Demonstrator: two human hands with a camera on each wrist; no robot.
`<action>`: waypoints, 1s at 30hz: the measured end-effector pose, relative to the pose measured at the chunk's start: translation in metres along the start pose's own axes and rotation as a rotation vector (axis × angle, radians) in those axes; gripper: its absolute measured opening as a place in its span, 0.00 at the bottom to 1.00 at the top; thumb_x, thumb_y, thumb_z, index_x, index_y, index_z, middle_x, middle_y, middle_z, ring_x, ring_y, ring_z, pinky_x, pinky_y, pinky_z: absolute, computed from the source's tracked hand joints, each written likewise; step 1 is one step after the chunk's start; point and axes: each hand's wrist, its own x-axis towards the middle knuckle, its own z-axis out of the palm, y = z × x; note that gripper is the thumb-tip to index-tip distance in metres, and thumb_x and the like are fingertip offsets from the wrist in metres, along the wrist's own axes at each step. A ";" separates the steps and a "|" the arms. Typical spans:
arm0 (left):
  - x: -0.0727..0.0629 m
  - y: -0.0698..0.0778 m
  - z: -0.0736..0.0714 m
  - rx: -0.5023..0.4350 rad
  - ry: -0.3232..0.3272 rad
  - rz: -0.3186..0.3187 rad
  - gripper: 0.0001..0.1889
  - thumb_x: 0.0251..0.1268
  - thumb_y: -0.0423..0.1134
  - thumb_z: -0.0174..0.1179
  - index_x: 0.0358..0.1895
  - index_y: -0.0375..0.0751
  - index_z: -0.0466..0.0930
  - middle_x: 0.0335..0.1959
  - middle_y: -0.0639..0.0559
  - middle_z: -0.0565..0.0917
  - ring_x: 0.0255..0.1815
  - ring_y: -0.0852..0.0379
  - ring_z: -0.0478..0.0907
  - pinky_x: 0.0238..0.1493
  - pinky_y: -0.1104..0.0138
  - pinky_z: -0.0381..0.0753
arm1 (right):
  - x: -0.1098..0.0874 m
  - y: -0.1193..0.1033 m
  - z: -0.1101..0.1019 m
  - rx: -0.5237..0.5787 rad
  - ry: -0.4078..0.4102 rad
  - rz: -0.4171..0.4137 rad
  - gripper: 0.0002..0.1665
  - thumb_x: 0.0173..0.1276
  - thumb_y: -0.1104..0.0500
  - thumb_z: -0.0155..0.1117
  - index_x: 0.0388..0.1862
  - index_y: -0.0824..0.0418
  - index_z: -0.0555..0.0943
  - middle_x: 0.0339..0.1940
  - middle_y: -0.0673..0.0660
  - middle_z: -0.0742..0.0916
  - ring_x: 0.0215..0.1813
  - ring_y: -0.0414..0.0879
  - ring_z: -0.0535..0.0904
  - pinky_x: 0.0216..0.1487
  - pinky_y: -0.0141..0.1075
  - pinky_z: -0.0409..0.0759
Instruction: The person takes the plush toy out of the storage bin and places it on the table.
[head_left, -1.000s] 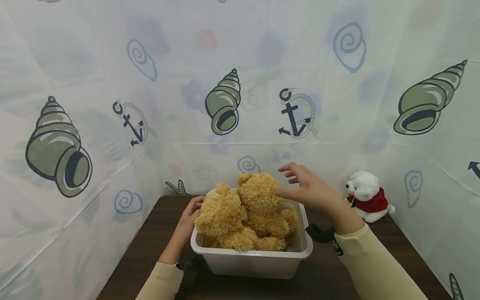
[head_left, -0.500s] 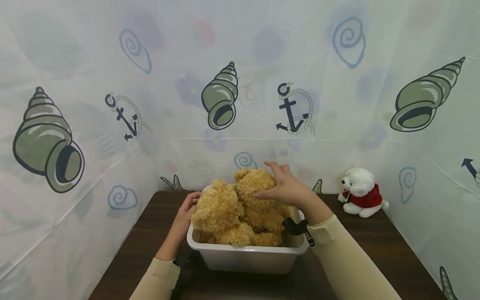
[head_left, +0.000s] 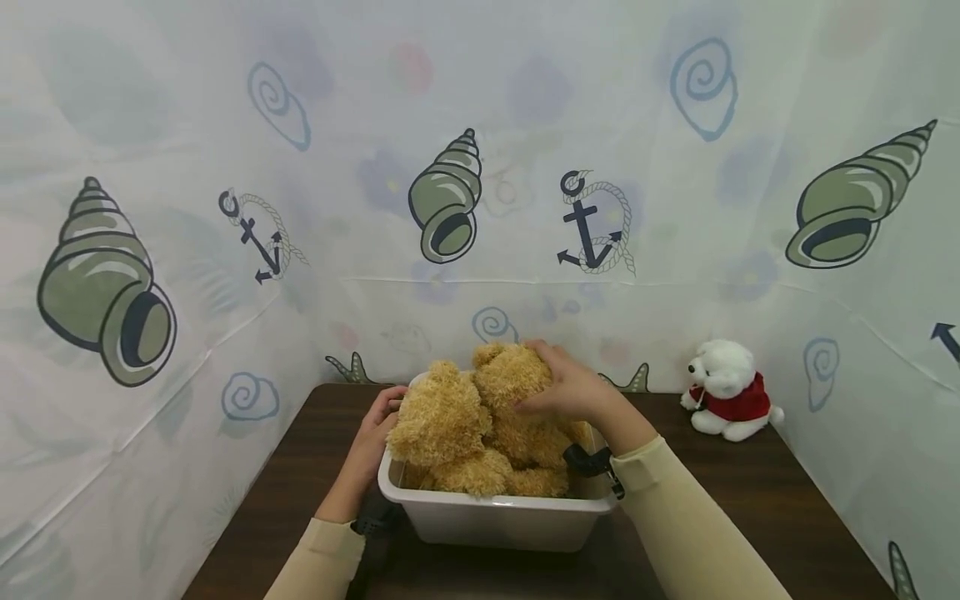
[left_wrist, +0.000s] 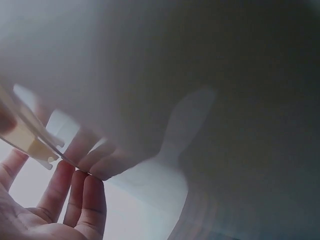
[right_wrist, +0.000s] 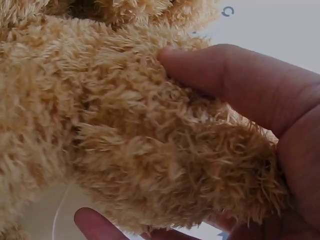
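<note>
Two curly golden-brown teddy bears sit in a white plastic tub (head_left: 498, 517). The left teddy bear (head_left: 438, 417) leans toward the tub's left side. My right hand (head_left: 573, 392) grips the right teddy bear (head_left: 510, 377) from its right side. In the right wrist view, the thumb (right_wrist: 210, 67) presses into its fur and other fingers show below. My left hand (head_left: 375, 433) is at the tub's left side. Its fingertips (left_wrist: 92, 192) touch the smooth outer wall beneath the rim in the left wrist view. The bears' lower parts are partly hidden.
A white plush bear (head_left: 727, 390) in a red top sits on the dark wooden table (head_left: 720, 492) at the right rear. Behind and on both sides hangs a pale curtain (head_left: 517, 108) printed with shells and anchors.
My right hand has moved left and lowered onto the right bear, its fingers closing against the fur. My left hand stays at the tub's side. The head view has shifted slightly.
</note>
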 end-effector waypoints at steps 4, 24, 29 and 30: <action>0.000 0.000 0.000 -0.007 -0.006 0.004 0.19 0.89 0.41 0.49 0.75 0.47 0.70 0.60 0.51 0.78 0.57 0.55 0.82 0.53 0.63 0.85 | 0.000 0.008 -0.002 0.050 0.007 -0.026 0.61 0.60 0.50 0.86 0.86 0.52 0.60 0.83 0.65 0.69 0.84 0.66 0.65 0.79 0.67 0.69; 0.001 -0.005 -0.001 0.006 -0.006 0.010 0.19 0.89 0.40 0.49 0.75 0.48 0.70 0.60 0.49 0.78 0.56 0.54 0.82 0.53 0.62 0.85 | -0.012 0.014 -0.013 -0.034 -0.162 -0.058 0.72 0.55 0.47 0.90 0.90 0.35 0.53 0.92 0.63 0.51 0.89 0.69 0.55 0.79 0.70 0.66; 0.001 -0.004 -0.002 0.011 0.001 0.003 0.18 0.89 0.41 0.50 0.74 0.50 0.71 0.59 0.49 0.79 0.57 0.54 0.82 0.54 0.62 0.85 | -0.019 0.017 -0.019 -0.085 -0.266 -0.220 0.78 0.58 0.62 0.88 0.92 0.35 0.44 0.92 0.57 0.50 0.91 0.62 0.48 0.80 0.66 0.68; 0.001 -0.005 -0.002 0.013 0.002 0.000 0.18 0.89 0.41 0.50 0.74 0.51 0.71 0.60 0.49 0.79 0.57 0.54 0.81 0.54 0.62 0.85 | -0.019 0.018 -0.019 -0.088 -0.273 -0.246 0.79 0.57 0.66 0.87 0.92 0.35 0.44 0.91 0.57 0.53 0.89 0.62 0.51 0.78 0.65 0.70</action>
